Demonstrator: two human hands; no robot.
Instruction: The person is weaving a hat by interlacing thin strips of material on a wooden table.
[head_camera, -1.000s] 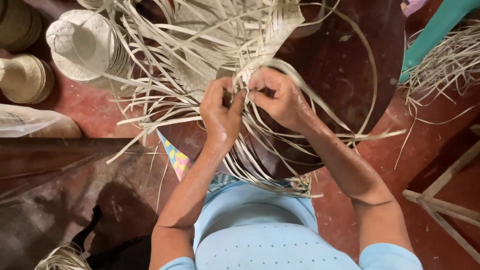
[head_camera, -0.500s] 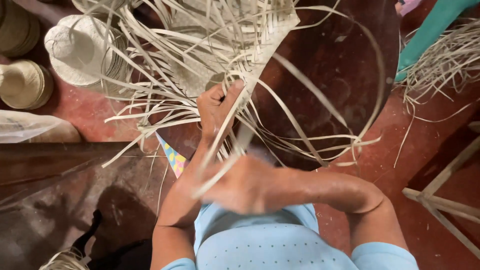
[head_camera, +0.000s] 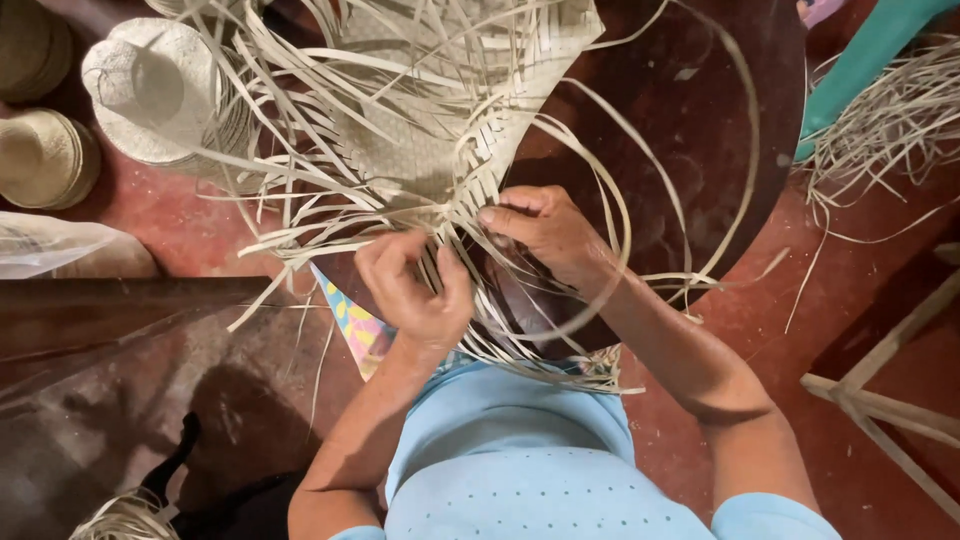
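Note:
A half-woven mat of pale straw strips (head_camera: 420, 130) lies over a dark round table (head_camera: 690, 130), with many loose strip ends fanning toward me. My left hand (head_camera: 415, 290) pinches a few strips at the mat's near edge. Beside it, my right hand (head_camera: 545, 230) grips strips at the same woven edge, fingertips pressed into the weave. Long strips loop out to the right of my right wrist.
A finished white straw hat (head_camera: 140, 90) sits at upper left, with tan woven hats (head_camera: 45, 160) stacked left of it. A bundle of loose straw (head_camera: 890, 120) lies at upper right beside a teal chair leg (head_camera: 860, 60). A wooden frame (head_camera: 880, 400) stands at right.
My right hand had swept down toward my body pulling a strip; it is back at the woven edge now. My left hand stayed on the strips and shifted slightly lower.

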